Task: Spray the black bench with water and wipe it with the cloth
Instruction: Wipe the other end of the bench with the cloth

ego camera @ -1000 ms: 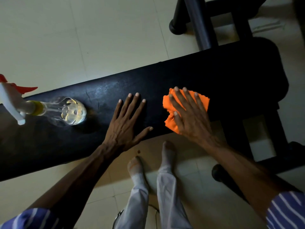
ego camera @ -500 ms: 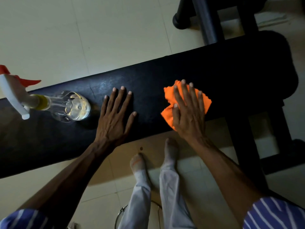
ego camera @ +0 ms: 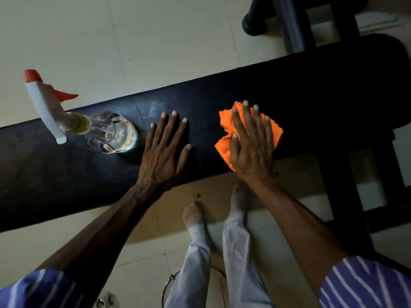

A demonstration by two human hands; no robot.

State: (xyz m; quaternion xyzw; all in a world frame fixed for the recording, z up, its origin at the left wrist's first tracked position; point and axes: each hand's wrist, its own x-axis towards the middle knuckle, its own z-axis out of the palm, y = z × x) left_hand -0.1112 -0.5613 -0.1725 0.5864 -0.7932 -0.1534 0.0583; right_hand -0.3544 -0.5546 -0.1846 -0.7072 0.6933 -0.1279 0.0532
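Observation:
The black bench [ego camera: 322, 90] runs across the view from lower left to upper right. An orange cloth [ego camera: 274, 133] lies on its near half, and my right hand [ego camera: 251, 143] presses flat on it with straight fingers. Left of it, my left hand [ego camera: 165, 150] rests palm down on the bare bench top, fingers spread. A clear spray bottle [ego camera: 111, 133] with a white head and orange trigger stands on the bench further left, a short way from my left fingertips.
Black frame legs and a grey post [ego camera: 291, 25] stand behind the bench at upper right. More frame bars [ego camera: 347, 196] lie under its right end. My socked feet [ego camera: 238, 203] stand on the pale tiled floor [ego camera: 155, 41] just before the bench.
My right hand has slid the orange cloth a little leftward along the bench, towards my left hand. The left hand and the bottle keep their places on the bench; the camera has shifted.

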